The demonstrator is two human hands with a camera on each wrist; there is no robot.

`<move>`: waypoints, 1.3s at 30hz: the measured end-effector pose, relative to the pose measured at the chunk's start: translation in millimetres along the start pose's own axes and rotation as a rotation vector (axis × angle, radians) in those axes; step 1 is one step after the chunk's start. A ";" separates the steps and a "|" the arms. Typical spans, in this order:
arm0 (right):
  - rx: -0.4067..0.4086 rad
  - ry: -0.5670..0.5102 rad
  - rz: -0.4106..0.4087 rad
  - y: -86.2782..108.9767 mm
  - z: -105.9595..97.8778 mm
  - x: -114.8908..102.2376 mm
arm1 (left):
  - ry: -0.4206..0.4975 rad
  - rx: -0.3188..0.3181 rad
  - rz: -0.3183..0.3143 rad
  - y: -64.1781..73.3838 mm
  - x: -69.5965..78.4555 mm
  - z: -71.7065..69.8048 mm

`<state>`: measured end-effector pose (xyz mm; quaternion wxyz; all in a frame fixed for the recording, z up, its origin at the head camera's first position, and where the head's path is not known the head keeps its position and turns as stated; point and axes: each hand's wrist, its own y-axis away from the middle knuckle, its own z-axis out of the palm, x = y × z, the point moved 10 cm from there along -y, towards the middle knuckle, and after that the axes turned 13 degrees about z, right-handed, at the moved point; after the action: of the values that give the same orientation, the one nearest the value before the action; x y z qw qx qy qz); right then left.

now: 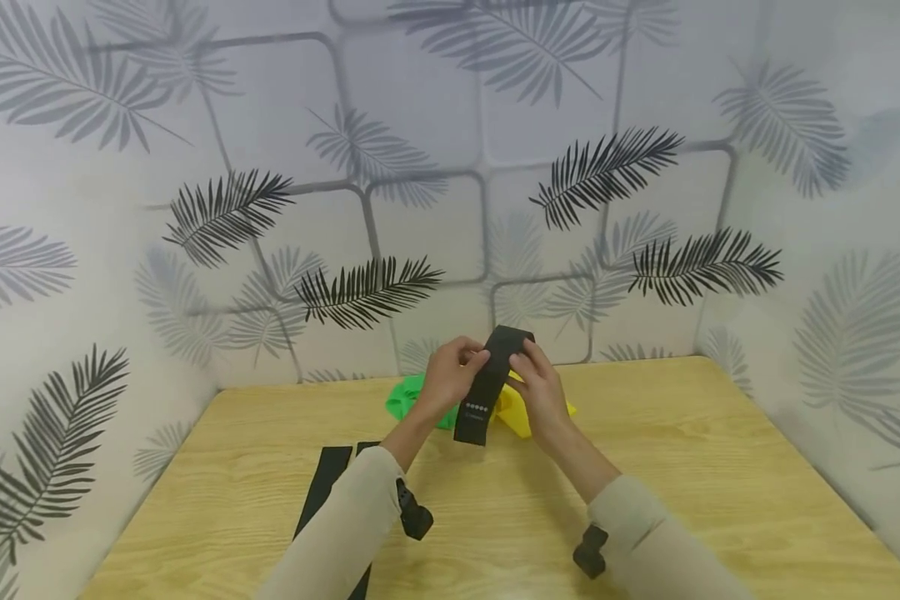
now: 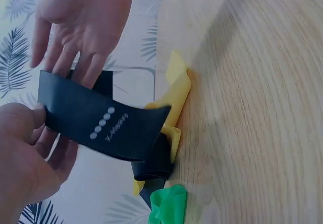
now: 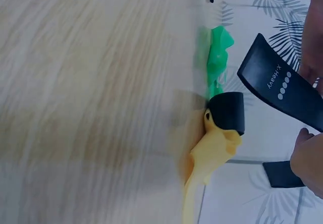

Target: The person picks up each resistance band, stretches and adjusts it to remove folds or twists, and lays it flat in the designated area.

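A black resistance loop band (image 1: 486, 387) is held up above the table. White dots and the print "X-Heavy" show near its lower end. My left hand (image 1: 450, 375) grips one edge, thumb on the printed face and fingers behind, as the left wrist view shows. At the opposite edge, my right hand (image 1: 543, 387) has its fingers tucked behind the printed layer; their tips are hidden in the left wrist view. Behind the band lie a crumpled green band (image 1: 405, 396) and a crumpled yellow band (image 1: 521, 412). Between these two sits another black band (image 3: 227, 113), curled over.
Two flat black strips (image 1: 322, 483) lie on the left of the wooden table (image 1: 255, 442), partly covered by my left sleeve (image 1: 345, 517). A leaf-patterned wall (image 1: 435, 225) rises at the table's back edge. A small black device (image 1: 416, 517) sits at my left wrist.
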<state>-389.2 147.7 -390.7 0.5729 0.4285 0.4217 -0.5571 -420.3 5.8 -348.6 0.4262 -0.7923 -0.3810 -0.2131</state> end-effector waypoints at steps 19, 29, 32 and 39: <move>-0.023 -0.056 0.097 1.4 29.0 5.4 | 0.487 -0.155 -0.247 38.6 -11.8 12.1; 0.026 -0.078 0.095 0.1 27.4 6.2 | 0.525 -0.181 -0.294 53.0 -11.1 11.8; 0.019 -0.091 0.104 0.6 27.8 5.8 | 0.545 -0.212 -0.307 61.2 -7.7 12.5; 0.033 -0.099 0.122 2.4 25.6 6.7 | 0.570 -0.296 -0.284 80.2 -0.6 12.8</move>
<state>-386.5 121.2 -390.0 0.6188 0.4344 0.3567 -0.5487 -357.5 -11.5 -397.2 0.3620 -0.6933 -0.3181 -0.5358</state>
